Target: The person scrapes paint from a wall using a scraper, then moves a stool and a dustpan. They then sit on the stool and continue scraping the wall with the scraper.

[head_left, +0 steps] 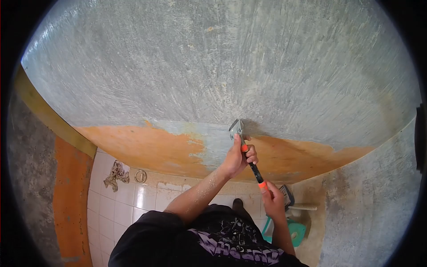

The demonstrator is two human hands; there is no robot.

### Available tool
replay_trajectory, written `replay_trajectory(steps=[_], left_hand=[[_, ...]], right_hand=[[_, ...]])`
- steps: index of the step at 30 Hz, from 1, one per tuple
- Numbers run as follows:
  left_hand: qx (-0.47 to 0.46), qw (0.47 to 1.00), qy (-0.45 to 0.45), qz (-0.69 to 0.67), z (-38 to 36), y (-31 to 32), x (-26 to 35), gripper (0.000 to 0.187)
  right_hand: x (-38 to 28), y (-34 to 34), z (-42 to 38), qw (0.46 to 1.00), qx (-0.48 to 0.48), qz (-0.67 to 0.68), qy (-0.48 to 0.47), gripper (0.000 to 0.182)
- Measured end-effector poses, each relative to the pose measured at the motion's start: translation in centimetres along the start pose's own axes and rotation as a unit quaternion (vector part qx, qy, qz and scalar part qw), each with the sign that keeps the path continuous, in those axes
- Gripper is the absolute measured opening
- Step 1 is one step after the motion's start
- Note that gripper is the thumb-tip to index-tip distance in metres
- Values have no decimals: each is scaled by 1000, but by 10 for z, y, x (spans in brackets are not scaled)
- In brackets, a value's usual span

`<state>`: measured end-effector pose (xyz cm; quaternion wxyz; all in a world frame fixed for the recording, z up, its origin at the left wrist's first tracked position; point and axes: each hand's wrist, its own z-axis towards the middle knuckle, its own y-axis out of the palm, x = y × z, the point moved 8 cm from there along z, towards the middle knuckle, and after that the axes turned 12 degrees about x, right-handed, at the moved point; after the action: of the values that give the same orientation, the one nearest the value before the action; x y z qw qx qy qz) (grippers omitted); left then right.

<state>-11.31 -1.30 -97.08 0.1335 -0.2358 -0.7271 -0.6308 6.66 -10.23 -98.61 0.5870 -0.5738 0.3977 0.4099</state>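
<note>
A long-handled paint scraper [255, 171] with a grey metal head and a black and orange handle lies slantwise across my front. My left hand [237, 159] is closed around its upper handle, the thumb up against the head. Lower down, my right hand [273, 202] grips the orange end of the handle. The scraper's head is at the wall, near the border between the bare grey surface [213, 71] and a band of orange paint [289, 155]. Whether the blade touches the wall is hard to make out. Pale specks cover my left forearm.
A crumpled cloth [116, 175] and a ring-shaped roll [140, 176] lie on the white tiled floor [113, 209] at the left. Low on the right are a green plastic object [296, 232] and a pale-handled tool [303, 208]. Side walls stand left and right.
</note>
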Motion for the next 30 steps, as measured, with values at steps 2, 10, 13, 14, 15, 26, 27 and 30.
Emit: replay_trajectory(steps=[2, 10, 13, 14, 15, 26, 27, 30], left_hand=[[10, 1000, 3, -6, -1, 2, -6, 55], [-13, 1000, -5, -16, -1, -2, 1, 52], [-1, 1000, 8, -23, 1, 3, -3, 53], [12, 1000, 5, -28, 1, 2, -4, 53], [23, 999, 3, -34, 3, 2, -4, 54], [46, 998, -25, -24, 0, 5, -6, 55], [33, 999, -18, -24, -3, 4, -3, 54], [-13, 1000, -5, -27, 1, -2, 4, 52]], right_hand=[[2, -3, -4, 1000, 11, 19, 17, 34], [1, 3, -1, 1000, 5, 8, -22, 35], [2, -7, -3, 998, 23, 63, 12, 35], [0, -7, 1, 999, 12, 48, 23, 35], [-4, -9, 6, 999, 2, 31, 32, 35], [2, -6, 5, 998, 33, 35, 45, 31], [3, -5, 7, 999, 19, 24, 39, 31], [20, 8, -4, 999, 33, -14, 3, 30]])
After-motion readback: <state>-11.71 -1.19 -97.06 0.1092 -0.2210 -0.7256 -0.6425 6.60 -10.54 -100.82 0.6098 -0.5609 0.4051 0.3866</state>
